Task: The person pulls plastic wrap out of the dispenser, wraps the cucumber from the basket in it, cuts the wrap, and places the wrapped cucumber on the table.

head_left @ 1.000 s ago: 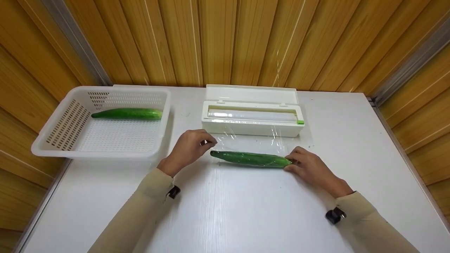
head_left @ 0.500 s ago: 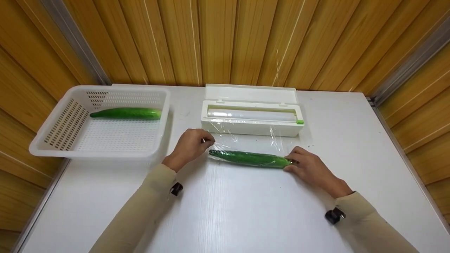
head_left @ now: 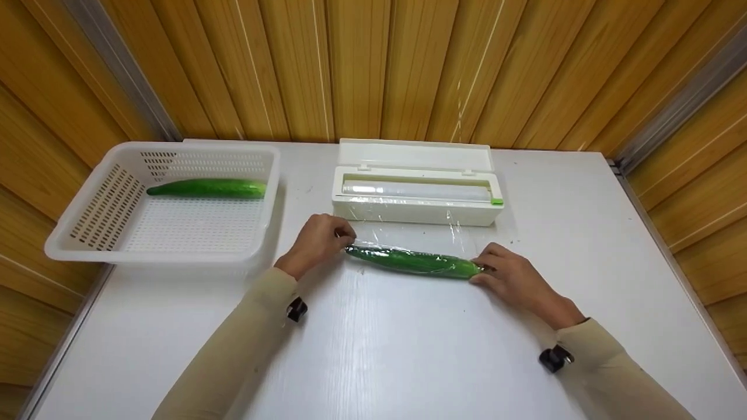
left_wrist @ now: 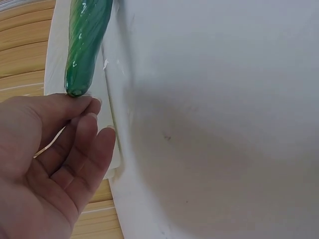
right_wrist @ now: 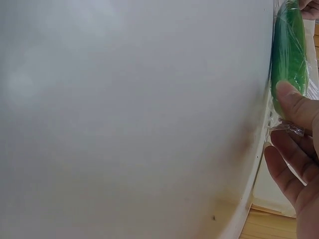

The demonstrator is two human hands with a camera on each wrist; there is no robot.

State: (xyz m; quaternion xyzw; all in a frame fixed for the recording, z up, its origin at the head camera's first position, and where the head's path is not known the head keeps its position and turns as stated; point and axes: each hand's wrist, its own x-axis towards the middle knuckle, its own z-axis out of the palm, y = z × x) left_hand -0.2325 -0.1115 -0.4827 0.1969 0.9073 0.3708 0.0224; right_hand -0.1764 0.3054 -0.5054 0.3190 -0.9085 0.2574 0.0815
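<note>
Wrap (head_left: 408, 233) seemed likely to crease or tear if pulled unevenly, since it stretched from the opened box (head_left: 414, 212) onto the cucumber (head_left: 411, 262). The dark tip lay right at the left hand (head_left: 317, 242), whose thumb and finger pinched together, seemingly on the wrap's edge. The paler end sat in the right hand (head_left: 519, 281), pinched between thumb and fingers through the film. Whether the cucumber touched the table (head_left: 408, 350) was hard to tell.
</note>
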